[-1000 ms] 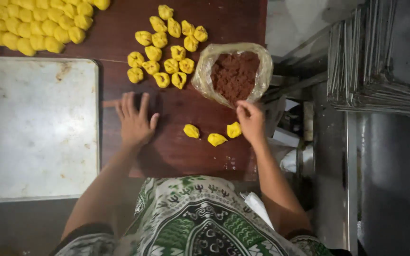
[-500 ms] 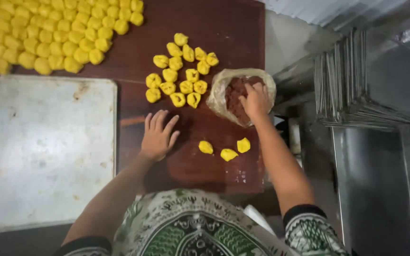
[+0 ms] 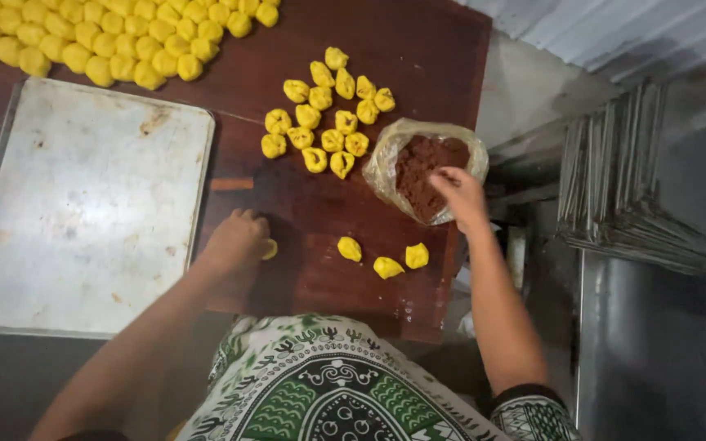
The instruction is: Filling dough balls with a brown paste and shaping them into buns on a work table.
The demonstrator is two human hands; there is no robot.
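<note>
Her left hand [image 3: 237, 241] curls over a yellow dough piece [image 3: 269, 249] on the table [image 3: 418, 49]; her right hand [image 3: 459, 194], fingers pinched, dips into the bag of brown filling [image 3: 422, 167] just right.

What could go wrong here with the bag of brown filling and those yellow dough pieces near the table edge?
The clear plastic bag of brown filling sits at the dark wooden table's right edge; the right hand digging in might tip it off. The three shaped yellow dough pieces lie near the front edge and could get knocked down.

Open bag [image 3: 386, 159] of brown filling [image 3: 418, 167]
</note>
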